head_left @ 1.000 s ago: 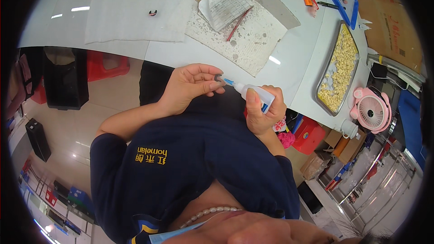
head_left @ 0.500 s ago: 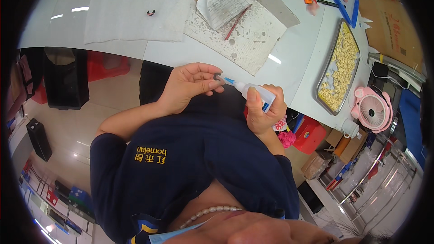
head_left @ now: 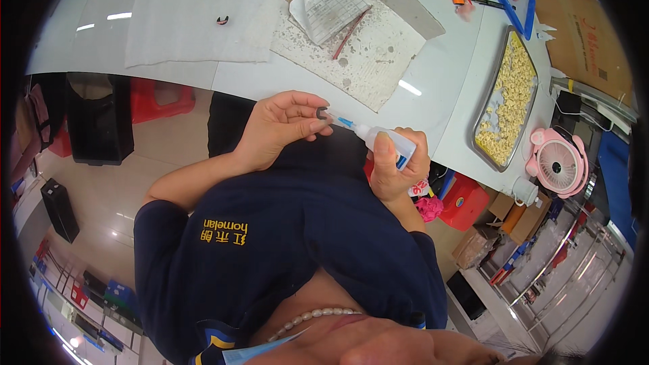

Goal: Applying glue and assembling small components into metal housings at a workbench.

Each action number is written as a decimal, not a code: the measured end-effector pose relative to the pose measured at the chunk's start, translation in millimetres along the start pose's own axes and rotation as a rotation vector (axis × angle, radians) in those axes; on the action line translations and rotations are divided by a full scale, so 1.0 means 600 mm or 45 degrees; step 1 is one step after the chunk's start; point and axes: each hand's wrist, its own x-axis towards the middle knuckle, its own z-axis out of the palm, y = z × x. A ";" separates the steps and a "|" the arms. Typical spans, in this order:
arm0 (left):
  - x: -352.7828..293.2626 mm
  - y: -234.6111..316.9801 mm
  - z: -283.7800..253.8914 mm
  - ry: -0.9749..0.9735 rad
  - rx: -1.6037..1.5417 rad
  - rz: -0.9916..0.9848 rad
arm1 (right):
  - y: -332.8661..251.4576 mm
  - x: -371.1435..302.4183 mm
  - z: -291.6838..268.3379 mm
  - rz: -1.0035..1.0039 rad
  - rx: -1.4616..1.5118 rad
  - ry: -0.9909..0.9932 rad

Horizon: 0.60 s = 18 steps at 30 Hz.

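A: What moved?
B: Bottle [head_left: 400, 143] backed off slightly right; gap from its blue nozzle [head_left: 346, 123] to the dark curved piece [head_left: 322, 113] widened a bit. Table stuff slid slightly left in view, probably head motion.

A: Hands?
B: Apart. Left hand [head_left: 280, 122] pinched the piece between thumb and fingers, just off the table [head_left: 236, 76] edge. Right hand [head_left: 394, 177] was wrapped around the bottle, thumb on its near side.

A: Why held like that?
B: Judging by the pose, the fingertip grip left the piece's facing end clear for the fine tip; the bottle lay tilted to aim there. A similar piece [head_left: 222, 21] sat alone on the white cloth [head_left: 196, 44], probably so it stood out.

A: Hard to make out?
B: Fingers hid part of the piece; thumb covered some bottle. Couldn't tell whether the tip touched or any liquid showed. Blue tray [head_left: 531, 17] was cut off up top.
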 end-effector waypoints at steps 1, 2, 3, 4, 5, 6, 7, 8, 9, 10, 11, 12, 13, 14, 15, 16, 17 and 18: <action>0.000 0.000 0.000 0.009 0.009 0.018 | -0.004 0.001 0.000 -0.016 0.017 -0.011; 0.000 0.000 0.001 0.007 0.009 0.017 | -0.007 0.002 -0.001 -0.031 0.030 -0.019; 0.001 -0.001 0.001 0.003 0.017 0.028 | -0.007 0.003 -0.003 -0.031 0.029 -0.017; 0.001 -0.001 0.002 -0.001 0.024 0.039 | -0.007 0.004 -0.004 -0.033 -0.009 -0.050; 0.002 -0.001 0.002 -0.001 0.025 0.039 | -0.007 0.004 -0.005 -0.034 -0.045 -0.085; 0.002 -0.001 0.002 -0.004 0.030 0.048 | -0.007 0.004 -0.005 -0.033 -0.044 -0.084; 0.002 -0.002 0.003 -0.008 0.035 0.057 | -0.007 0.004 -0.005 -0.040 -0.042 -0.080; 0.002 -0.002 0.003 -0.006 0.036 0.056 | -0.007 0.004 -0.005 -0.045 -0.039 -0.076; 0.002 -0.001 0.003 -0.005 0.041 0.054 | -0.008 0.004 -0.004 -0.044 -0.037 -0.076; 0.001 -0.002 0.004 -0.004 0.045 0.052 | -0.009 0.005 -0.003 -0.053 -0.043 -0.081; 0.001 -0.002 0.003 -0.003 0.045 0.053 | -0.010 0.005 -0.003 -0.064 -0.049 -0.087; 0.001 -0.003 0.003 -0.001 0.046 0.052 | -0.010 0.005 -0.002 -0.064 -0.048 -0.087; 0.000 -0.003 0.003 0.002 0.046 0.051 | -0.009 0.004 -0.001 -0.066 -0.050 -0.087; 0.000 -0.003 0.003 0.001 0.046 0.051 | -0.010 0.004 -0.001 -0.066 -0.053 -0.085; 0.000 -0.002 0.003 -0.005 0.041 0.054 | -0.012 0.005 -0.001 -0.067 -0.054 -0.084; 0.000 -0.002 0.003 -0.010 0.037 0.056 | -0.014 0.007 0.000 -0.082 -0.092 -0.091; 0.000 -0.002 0.003 -0.009 0.038 0.057 | -0.015 0.007 0.000 -0.097 -0.128 -0.099; -0.001 -0.002 0.003 -0.007 0.035 0.060 | -0.013 0.006 0.000 -0.097 -0.126 -0.099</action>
